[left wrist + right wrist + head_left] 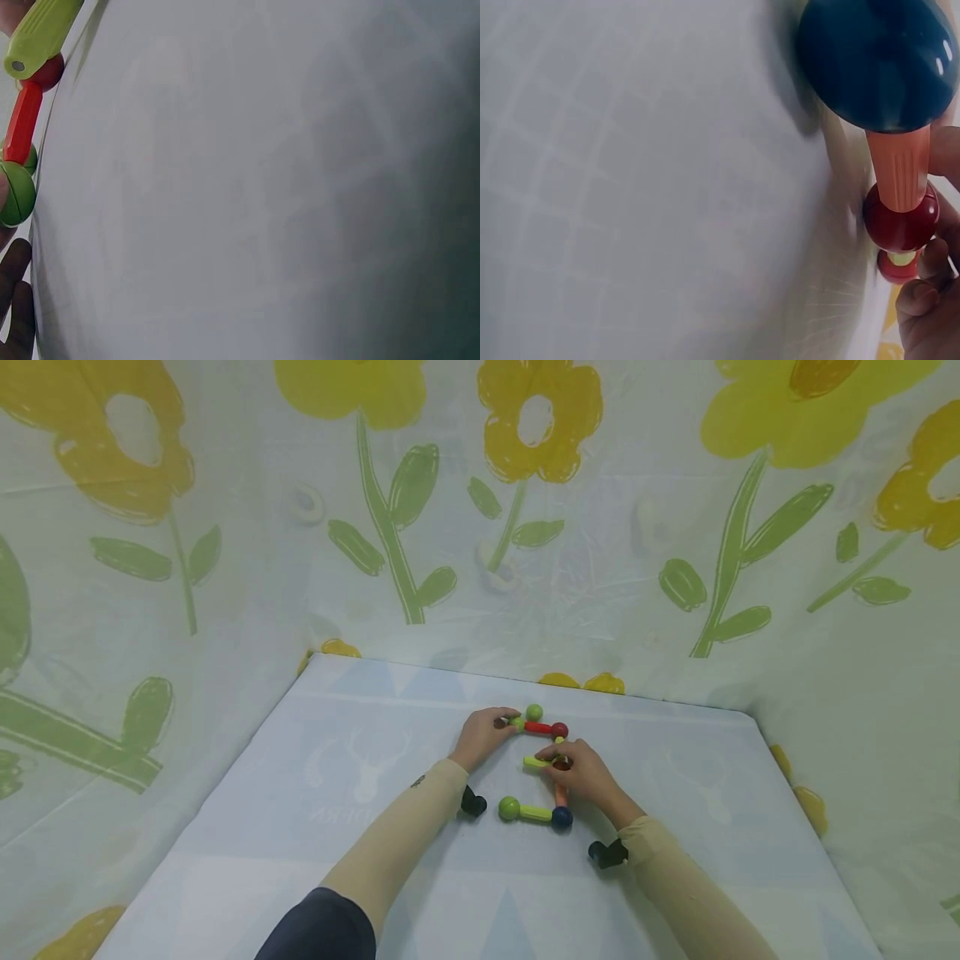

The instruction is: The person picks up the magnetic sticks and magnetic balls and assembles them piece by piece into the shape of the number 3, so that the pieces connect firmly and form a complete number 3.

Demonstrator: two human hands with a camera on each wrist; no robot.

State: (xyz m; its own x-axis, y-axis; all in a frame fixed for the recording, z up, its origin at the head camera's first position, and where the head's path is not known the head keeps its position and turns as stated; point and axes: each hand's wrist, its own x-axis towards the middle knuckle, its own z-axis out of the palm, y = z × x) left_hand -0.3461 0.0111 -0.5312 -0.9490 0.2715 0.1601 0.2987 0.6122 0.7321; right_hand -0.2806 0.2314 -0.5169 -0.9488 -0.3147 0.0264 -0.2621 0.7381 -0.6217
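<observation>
A chain of magnetic rods and balls lies on the table. My left hand pinches a green ball at its far end, where a red rod leads to a red ball. My right hand pinches a yellow-green rod at the middle red ball; the rod points left, its metal tip bare. Nearer, an orange rod joins that ball to a dark blue ball. From there another yellow-green rod reaches a green ball. Fingers partly hide the middle ball.
A separate-looking green ball sits just behind the held green ball. The pale patterned table meets a flower-print curtain at the back and sides. Black wrist cameras sit under both forearms.
</observation>
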